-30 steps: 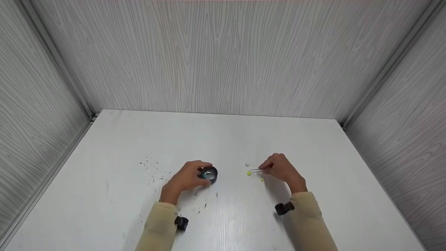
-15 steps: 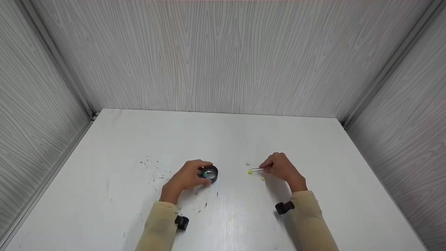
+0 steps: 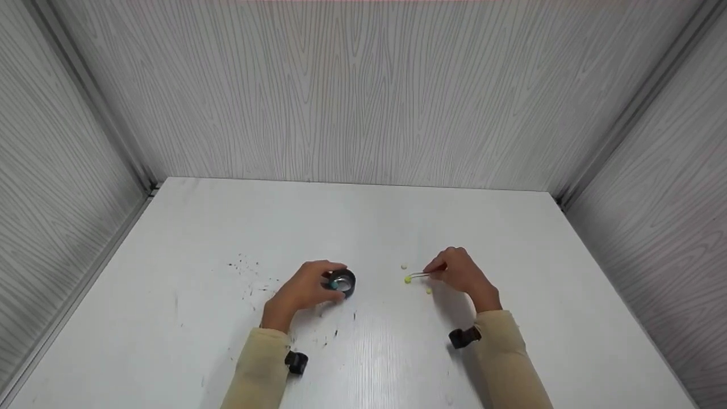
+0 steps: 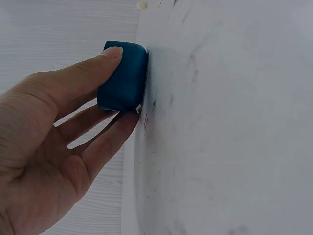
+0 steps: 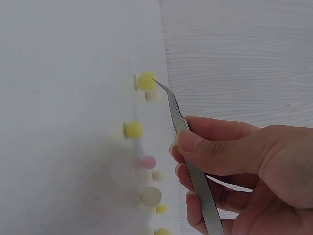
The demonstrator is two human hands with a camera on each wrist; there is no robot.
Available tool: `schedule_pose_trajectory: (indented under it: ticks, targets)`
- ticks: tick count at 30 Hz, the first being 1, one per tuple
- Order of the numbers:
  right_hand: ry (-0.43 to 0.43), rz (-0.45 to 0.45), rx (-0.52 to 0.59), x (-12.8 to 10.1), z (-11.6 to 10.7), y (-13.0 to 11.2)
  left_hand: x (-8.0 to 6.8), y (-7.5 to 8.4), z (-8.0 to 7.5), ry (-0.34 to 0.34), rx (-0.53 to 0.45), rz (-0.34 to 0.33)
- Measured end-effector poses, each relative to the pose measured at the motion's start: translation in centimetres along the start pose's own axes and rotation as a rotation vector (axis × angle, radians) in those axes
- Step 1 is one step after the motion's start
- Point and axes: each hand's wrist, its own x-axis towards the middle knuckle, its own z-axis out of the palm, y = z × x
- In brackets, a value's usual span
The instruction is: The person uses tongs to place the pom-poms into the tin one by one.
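My left hand (image 3: 304, 287) grips a small round container (image 3: 351, 283), dark outside with a shiny metallic inside. In the left wrist view the container (image 4: 124, 76) shows as teal-blue, thumb on one side and fingers on the other, its edge against the white table. On the right, my right hand (image 3: 461, 275) pinches bent-tip tweezers (image 5: 198, 183) between thumb and fingers. Their fine tips overlap a small yellow ball (image 5: 145, 82), seen in the head view as a yellow dot (image 3: 408, 279) at the tips. A pale ball (image 5: 153, 95) lies just behind it.
Close by lie another yellow ball (image 5: 134, 129), a pink ball (image 5: 148, 162), a larger pale ball (image 5: 151, 197) and more small ones. Dark marks (image 3: 244, 267) speckle the white table (image 3: 363, 227) on the left. Grey wood-grain panels (image 3: 352, 91) wall in the back and sides.
The tweezers' prongs, spread apart around the yellow ball before, have come together at it. My left hand and the container stay in place.
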Motion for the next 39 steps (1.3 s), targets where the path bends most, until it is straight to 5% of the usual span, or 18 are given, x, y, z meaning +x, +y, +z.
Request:
schedule_pose_trajectory:
  ticks: [20, 39]
  targets:
    - [0.032, -0.136, 0.018, -0.5, -0.4, -0.5, -0.1, 0.0, 0.0, 0.000, -0.004, 0.026]
    - [0.053, -0.162, 0.060, -0.5, 0.1, -2.6, -0.1, -0.1, 0.0, -0.005, -0.005, 0.002]
